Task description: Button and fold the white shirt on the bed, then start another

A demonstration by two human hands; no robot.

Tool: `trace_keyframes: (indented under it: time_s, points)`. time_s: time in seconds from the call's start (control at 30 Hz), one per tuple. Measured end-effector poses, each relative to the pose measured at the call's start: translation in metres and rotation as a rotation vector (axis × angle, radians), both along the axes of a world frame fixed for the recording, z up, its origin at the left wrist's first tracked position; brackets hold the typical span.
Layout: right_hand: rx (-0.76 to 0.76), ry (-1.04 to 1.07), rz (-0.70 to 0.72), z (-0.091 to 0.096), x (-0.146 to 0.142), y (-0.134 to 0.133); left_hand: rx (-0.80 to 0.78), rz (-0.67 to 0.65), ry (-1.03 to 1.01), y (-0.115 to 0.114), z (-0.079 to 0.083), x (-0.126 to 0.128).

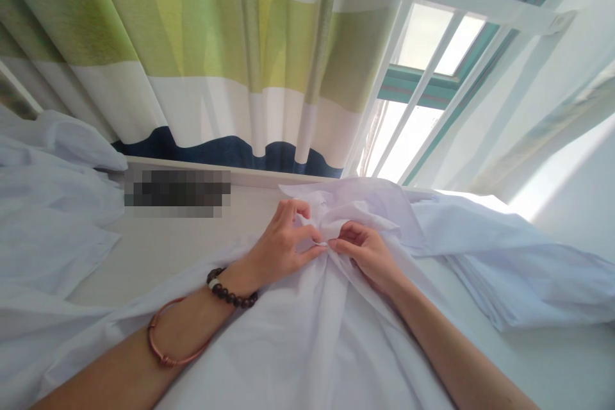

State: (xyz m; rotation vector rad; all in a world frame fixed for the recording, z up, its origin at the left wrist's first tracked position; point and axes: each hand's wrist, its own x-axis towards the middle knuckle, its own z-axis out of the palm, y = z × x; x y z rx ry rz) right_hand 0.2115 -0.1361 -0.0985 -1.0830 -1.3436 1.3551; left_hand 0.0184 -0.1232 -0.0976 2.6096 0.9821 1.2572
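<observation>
A white shirt (307,339) lies spread in front of me, its upper end bunched near the far edge of the white surface. My left hand (286,237) pinches a small bit of its front edge between thumb and forefinger, the other fingers curled. Right beside it, my right hand (362,253) grips the same edge with thumb and fingertips. The two pinches nearly meet below what looks like the collar (336,221). Whether a button sits between the fingertips is too small to tell. On my left wrist are a dark bead bracelet (233,295) and a copper-coloured bangle (168,359).
Folded white cloth (523,269) lies to the right. More white cloth (52,198) is heaped at the left, near a pixelated dark patch (177,189). A green-and-white striped curtain (206,32) hangs behind, beside a white-barred window (432,70).
</observation>
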Motion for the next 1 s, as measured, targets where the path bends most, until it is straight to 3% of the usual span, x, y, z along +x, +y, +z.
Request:
trace_keyframes:
  time_s: [0.17,0.4,0.7,1.0]
  points:
    - [-0.041,0.073,0.043,0.0001,0.0010,0.0011,-0.181,-0.136,0.010,0.0023,-0.0005,0.0003]
    - [-0.029,0.073,0.097,-0.0003,0.0007,-0.0001,-0.400,-0.092,-0.034,0.0040,-0.0010,0.0001]
    - [0.069,-0.074,-0.027,-0.0033,-0.0042,-0.0003,-0.425,-0.115,-0.166,0.0034,-0.0009,0.0010]
    - [0.063,-0.065,-0.045,-0.0040,-0.0021,0.0011,-0.713,-0.131,-0.163,0.0074,-0.0028,0.0001]
